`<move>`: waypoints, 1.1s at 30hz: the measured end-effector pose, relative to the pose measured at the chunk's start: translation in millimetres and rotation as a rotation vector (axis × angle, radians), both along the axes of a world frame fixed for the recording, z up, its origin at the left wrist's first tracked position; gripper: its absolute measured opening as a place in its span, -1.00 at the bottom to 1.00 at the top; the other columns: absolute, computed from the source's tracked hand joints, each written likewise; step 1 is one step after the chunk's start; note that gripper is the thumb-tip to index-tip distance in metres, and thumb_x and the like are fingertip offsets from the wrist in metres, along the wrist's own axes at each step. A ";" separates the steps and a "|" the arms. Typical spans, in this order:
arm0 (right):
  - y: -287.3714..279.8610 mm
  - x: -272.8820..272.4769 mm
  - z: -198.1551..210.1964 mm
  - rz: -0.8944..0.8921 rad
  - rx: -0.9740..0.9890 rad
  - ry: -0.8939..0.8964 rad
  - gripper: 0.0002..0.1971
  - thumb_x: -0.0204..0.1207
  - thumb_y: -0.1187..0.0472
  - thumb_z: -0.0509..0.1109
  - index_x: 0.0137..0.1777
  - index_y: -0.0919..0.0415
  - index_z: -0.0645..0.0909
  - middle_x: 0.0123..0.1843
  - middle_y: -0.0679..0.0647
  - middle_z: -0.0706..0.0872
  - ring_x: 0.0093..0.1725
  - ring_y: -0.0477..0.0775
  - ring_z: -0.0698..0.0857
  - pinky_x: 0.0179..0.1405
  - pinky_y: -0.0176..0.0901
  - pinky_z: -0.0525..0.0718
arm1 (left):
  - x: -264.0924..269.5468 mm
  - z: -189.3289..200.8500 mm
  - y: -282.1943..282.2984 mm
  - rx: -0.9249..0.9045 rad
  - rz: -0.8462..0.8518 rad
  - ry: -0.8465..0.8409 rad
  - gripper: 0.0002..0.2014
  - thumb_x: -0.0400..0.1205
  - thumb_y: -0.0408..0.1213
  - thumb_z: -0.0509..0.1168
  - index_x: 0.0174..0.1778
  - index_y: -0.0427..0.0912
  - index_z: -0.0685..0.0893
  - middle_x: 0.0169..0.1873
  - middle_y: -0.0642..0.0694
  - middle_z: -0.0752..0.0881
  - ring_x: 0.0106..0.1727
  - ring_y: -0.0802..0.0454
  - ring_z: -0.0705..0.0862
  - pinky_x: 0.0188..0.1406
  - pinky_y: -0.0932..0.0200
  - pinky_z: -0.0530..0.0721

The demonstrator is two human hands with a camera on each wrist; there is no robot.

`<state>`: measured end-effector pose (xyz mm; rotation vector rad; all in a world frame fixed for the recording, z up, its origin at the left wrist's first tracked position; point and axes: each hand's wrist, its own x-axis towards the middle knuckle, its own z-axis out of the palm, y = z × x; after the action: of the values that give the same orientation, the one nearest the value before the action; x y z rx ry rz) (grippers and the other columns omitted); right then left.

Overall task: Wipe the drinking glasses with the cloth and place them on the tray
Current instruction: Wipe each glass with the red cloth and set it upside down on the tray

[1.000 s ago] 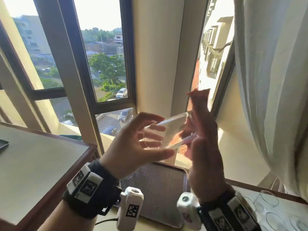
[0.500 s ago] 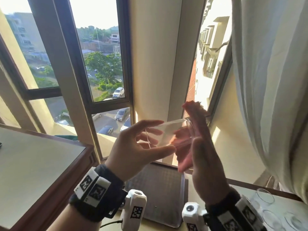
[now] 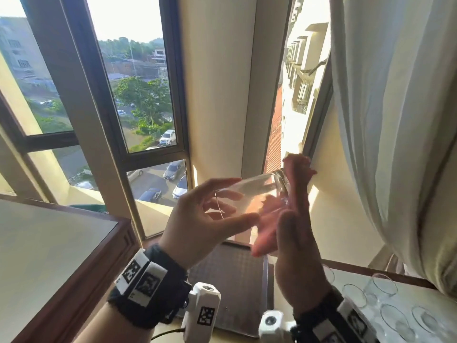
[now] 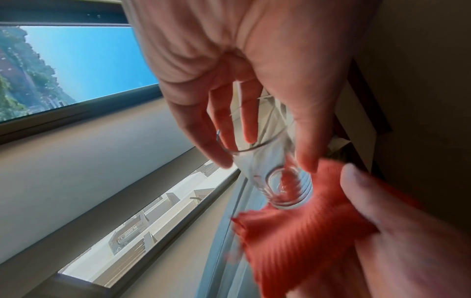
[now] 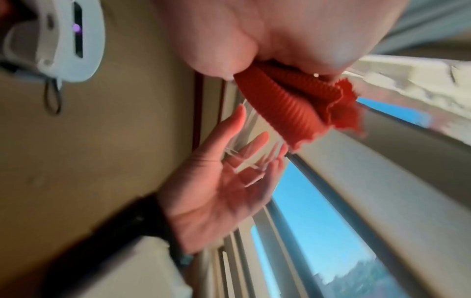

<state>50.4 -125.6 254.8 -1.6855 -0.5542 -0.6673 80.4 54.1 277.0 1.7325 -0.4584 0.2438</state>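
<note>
A clear drinking glass (image 3: pixel 252 191) lies on its side in the air before the window. My left hand (image 3: pixel 241 200) grips it near the rim, thumb below and fingers above. My right hand (image 3: pixel 294 243) stands upright and presses a red ribbed cloth (image 3: pixel 298 167) against the glass's thick base. From the left wrist, the glass (image 4: pixel 277 173) points base-first into the cloth (image 4: pixel 305 231), with my right thumb (image 4: pixel 362 191) lying on the fabric. The right wrist view shows the cloth (image 5: pixel 305 104) bunched under my right palm and my left hand (image 5: pixel 221 191) beyond. A dark tray (image 3: pixel 237 280) lies below.
Several more clear glasses (image 3: pixel 380 288) stand on the counter at the lower right, beside the tray. A white curtain (image 3: pixel 395 120) hangs close on the right. A wooden-edged table (image 3: pixel 61 243) fills the left. The window frame (image 3: pixel 108 107) is right behind the hands.
My right hand has slid the cloth down and across the glass's base. The left hand keeps its grip while the glass drifts slightly to the right.
</note>
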 end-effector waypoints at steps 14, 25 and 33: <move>-4.1 -10.4 -0.7 0.112 0.266 0.429 -0.33 0.61 -0.31 0.10 0.38 0.25 0.57 -0.15 0.01 0.89 -0.17 -0.08 0.87 -0.22 -0.37 0.76 | -2.0 -6.0 -24.8 -0.083 0.023 0.173 -0.28 0.30 0.08 0.74 0.28 -0.01 0.58 0.14 -0.03 0.85 0.06 0.13 0.89 -0.01 0.13 0.88; -8.1 4.7 -27.9 -0.331 -0.413 -0.189 -0.52 0.77 0.30 0.14 0.67 0.38 0.34 0.76 0.25 0.27 0.77 0.46 0.08 0.73 0.47 0.06 | 7.3 10.0 -42.6 -0.487 -0.251 0.374 -0.65 0.62 0.05 0.48 0.15 -0.11 0.90 0.16 -0.18 0.88 0.17 -0.03 0.85 0.26 0.01 0.75; -0.2 10.0 -3.9 -0.398 -0.571 -0.181 -0.61 0.72 0.09 0.32 0.53 -0.02 0.51 0.57 -0.18 0.49 0.59 0.17 0.50 0.50 0.51 0.45 | 7.0 17.9 -40.2 -0.457 -0.275 0.324 -0.68 0.62 -0.12 0.46 0.21 -0.22 0.82 0.21 -0.47 0.79 0.22 -0.24 0.79 0.51 -0.26 0.65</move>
<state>60.4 -125.8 250.9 -2.3201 -0.5747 -1.0220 87.4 14.0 295.0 1.2150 -0.3627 -0.1243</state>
